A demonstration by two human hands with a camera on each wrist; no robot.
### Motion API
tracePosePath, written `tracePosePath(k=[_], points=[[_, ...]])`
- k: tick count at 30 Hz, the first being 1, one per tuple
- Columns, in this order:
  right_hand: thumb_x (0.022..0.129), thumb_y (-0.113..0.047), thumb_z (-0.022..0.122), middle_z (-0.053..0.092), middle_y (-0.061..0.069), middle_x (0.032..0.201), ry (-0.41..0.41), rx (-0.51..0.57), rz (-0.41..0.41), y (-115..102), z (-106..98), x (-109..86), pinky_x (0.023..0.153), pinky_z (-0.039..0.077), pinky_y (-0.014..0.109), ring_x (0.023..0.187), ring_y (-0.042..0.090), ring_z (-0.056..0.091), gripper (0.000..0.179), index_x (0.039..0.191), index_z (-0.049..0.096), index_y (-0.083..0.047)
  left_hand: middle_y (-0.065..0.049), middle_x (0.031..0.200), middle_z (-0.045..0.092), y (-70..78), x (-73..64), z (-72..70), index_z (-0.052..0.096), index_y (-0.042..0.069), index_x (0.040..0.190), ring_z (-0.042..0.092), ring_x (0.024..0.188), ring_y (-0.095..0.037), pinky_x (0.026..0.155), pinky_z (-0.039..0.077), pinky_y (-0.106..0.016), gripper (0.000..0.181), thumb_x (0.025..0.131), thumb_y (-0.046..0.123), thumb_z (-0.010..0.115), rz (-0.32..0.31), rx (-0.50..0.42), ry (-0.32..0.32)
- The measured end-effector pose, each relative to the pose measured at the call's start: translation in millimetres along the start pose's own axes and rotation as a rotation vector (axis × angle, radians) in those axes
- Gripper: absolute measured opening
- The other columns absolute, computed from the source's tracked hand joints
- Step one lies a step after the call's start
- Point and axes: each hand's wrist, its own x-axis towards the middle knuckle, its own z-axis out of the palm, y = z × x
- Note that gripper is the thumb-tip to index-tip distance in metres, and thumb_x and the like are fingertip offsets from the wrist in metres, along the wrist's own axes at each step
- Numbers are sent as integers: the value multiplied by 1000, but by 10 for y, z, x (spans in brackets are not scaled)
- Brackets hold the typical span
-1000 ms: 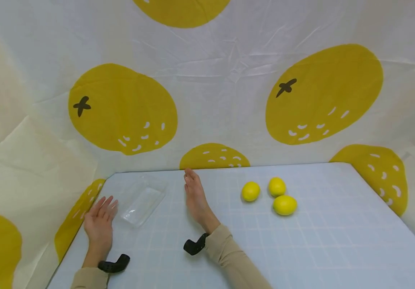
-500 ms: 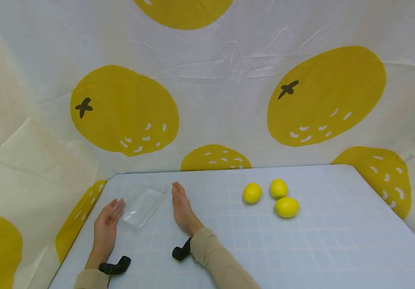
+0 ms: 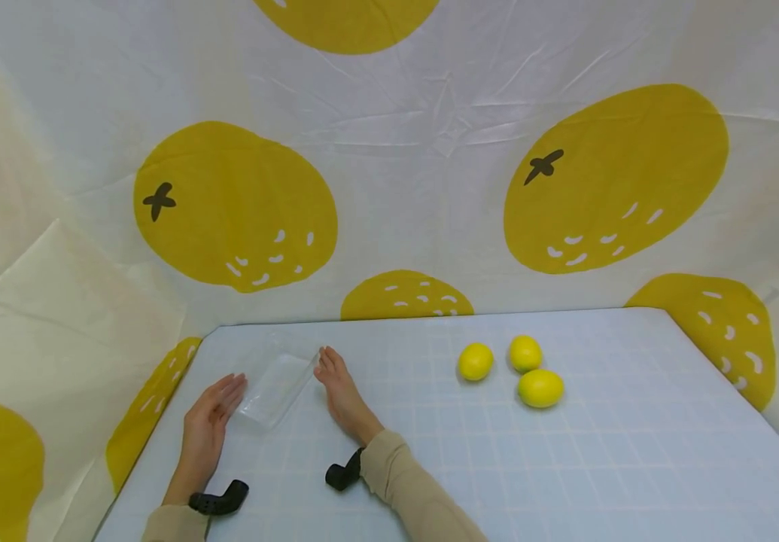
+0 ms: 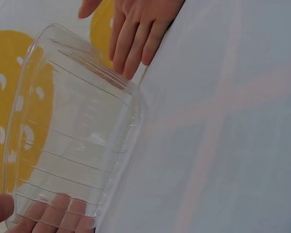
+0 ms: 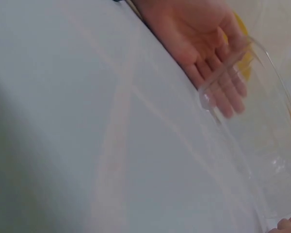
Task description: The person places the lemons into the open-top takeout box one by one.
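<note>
A clear plastic container (image 3: 277,384), ribbed and see-through, lies on the table between both hands. My left hand (image 3: 206,421) rests at its left side with fingers nearly straight; in the left wrist view the left fingers (image 4: 60,211) show through the plastic. Along the container's right side is my right hand (image 3: 345,395), its fingers extended and the fingertips right at the edge. In the right wrist view the left palm faces the container wall (image 5: 262,131). Neither hand has its fingers curled round the container.
Three yellow lemons, a left one (image 3: 475,362), a far one (image 3: 525,353) and a near one (image 3: 541,388), lie right of the hands. The pale checked tablecloth (image 3: 606,452) meets a fruit-print curtain (image 3: 416,203) at the back.
My right hand has moved left to the container's right side. My left hand has turned inward and moved right, up to its left side. The lemons stay where they were.
</note>
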Motion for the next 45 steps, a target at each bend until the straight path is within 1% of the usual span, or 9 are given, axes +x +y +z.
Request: tracePosePath(k=[6,11,17,21,28,36,40,43,45], points=[[103,-14,48,11,15,165,-5,-36,14,-8,-21,-26,122,4,48,151,30,7,69,157,8,1,-10,145,53,1,0,15,30,-9,149,51,132,-18,108,35,-30,49,109,19,34,-29,45,5],[103,-15,48,11,13,165,-10,-75,18,-31,-24,-73,122,6,48,152,29,6,68,158,10,-1,-10,143,55,-9,10,29,30,-11,148,55,129,-18,106,39,-30,50,109,20,37,-53,85,28],[102,-14,49,10,14,165,-10,-77,4,-54,-17,-133,121,5,50,152,30,4,67,158,12,-3,-9,137,60,-21,4,65,33,-15,145,59,124,-16,103,43,-28,51,109,20,39,-39,144,40],[102,-13,49,8,15,165,1,-62,6,-57,-25,-159,121,3,51,152,31,2,67,158,14,-5,-9,134,62,-36,-2,99,33,-18,143,59,123,-17,103,43,-30,52,108,19,41,-29,152,41],[101,-13,51,10,17,164,28,-67,-4,-56,-52,-193,121,7,50,152,29,5,66,157,18,-5,-11,136,61,-60,-24,170,35,-17,143,59,124,-19,101,43,-30,53,106,20,46,-45,161,69],[99,-9,53,12,20,163,52,-79,-45,-62,-60,-234,121,10,51,151,33,6,66,156,20,1,-8,136,61,-99,-45,230,36,-16,144,60,121,-13,99,45,-28,56,106,24,48,-78,226,111],[98,-12,54,12,21,163,66,-105,-27,-78,-80,-263,120,9,54,151,34,8,68,156,20,-1,-9,138,59,-114,-58,276,37,-14,144,60,121,-11,98,46,-26,56,106,26,48,-95,277,111],[97,-17,55,12,19,164,72,-118,-7,-111,-93,-289,119,5,57,151,32,8,70,157,20,-3,-11,140,57,-118,-69,322,39,-12,144,60,121,-9,98,46,-25,55,106,27,48,-107,322,110],[96,-18,55,13,19,164,76,-112,-8,-136,-100,-307,119,3,59,151,31,7,71,156,21,-3,-10,139,57,-122,-74,348,40,-12,144,60,120,-8,98,47,-25,55,105,27,48,-110,333,110]])
